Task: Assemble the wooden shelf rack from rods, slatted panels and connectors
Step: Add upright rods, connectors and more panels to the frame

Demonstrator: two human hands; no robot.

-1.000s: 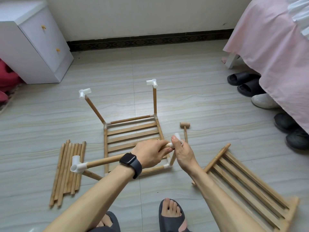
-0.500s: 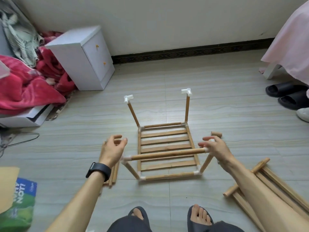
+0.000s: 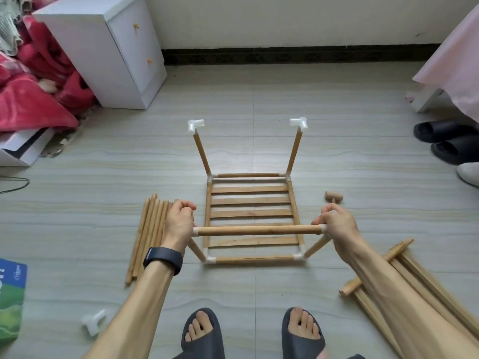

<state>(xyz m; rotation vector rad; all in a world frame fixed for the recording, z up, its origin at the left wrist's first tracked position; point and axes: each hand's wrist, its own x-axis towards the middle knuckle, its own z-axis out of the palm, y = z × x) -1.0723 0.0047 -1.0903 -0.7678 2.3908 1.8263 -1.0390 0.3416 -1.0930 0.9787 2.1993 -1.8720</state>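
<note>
While the half-built rack (image 3: 252,218) sits on the tiled floor (image 3: 337,177), we grip both ends of its near top rod (image 3: 259,230): our left hand (image 3: 180,224) is curled into a fist over the left corner connector (image 3: 195,231), and our right hand (image 3: 337,225) is closed round the right corner connector, which it mostly hides. The slatted panel (image 3: 250,212) lies flat in the base frame, two far uprights rising to bare white connectors (image 3: 195,124). Spare rods (image 3: 146,234) lie bundled just left of the left hand; a wooden mallet (image 3: 333,196) rests beyond the right hand, further slatted panels (image 3: 425,275) under our right forearm, and a loose connector (image 3: 93,321) sits near our left elbow.
</note>
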